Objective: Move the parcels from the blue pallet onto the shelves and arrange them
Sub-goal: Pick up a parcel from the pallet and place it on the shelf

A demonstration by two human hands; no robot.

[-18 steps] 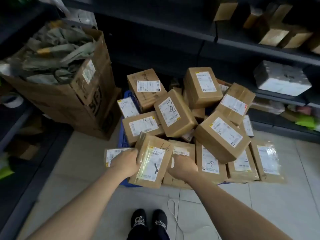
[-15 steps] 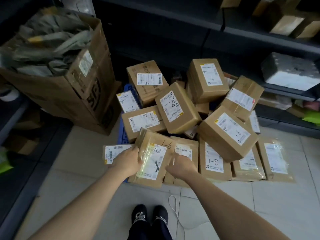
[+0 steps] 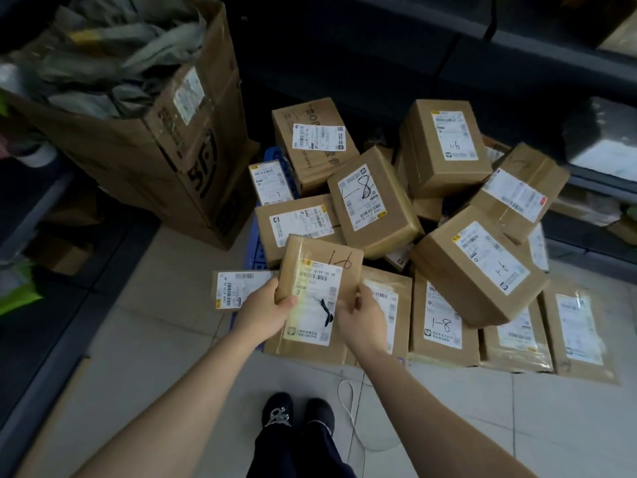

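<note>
Handwritten "1-8" marks the label of the centre box (image 3: 372, 201) and of the flat parcel (image 3: 443, 326) right of centre. The held parcel (image 3: 315, 305) label prints "0199 35 78". The big carton (image 3: 172, 160), upper left, reads "SF".

Blue pallet (image 3: 254, 246) is basically buried under the parcels (image 3: 375, 205), only slivers show at the pile's 9 o'clock. Small label print (image 3: 319, 137) is unreadable blur. Big carton (image 3: 193, 174) at 10 o'clock is chopped by the top edge, silvery parcel (image 3: 599, 146) at 3 o'clock by the right.
</note>
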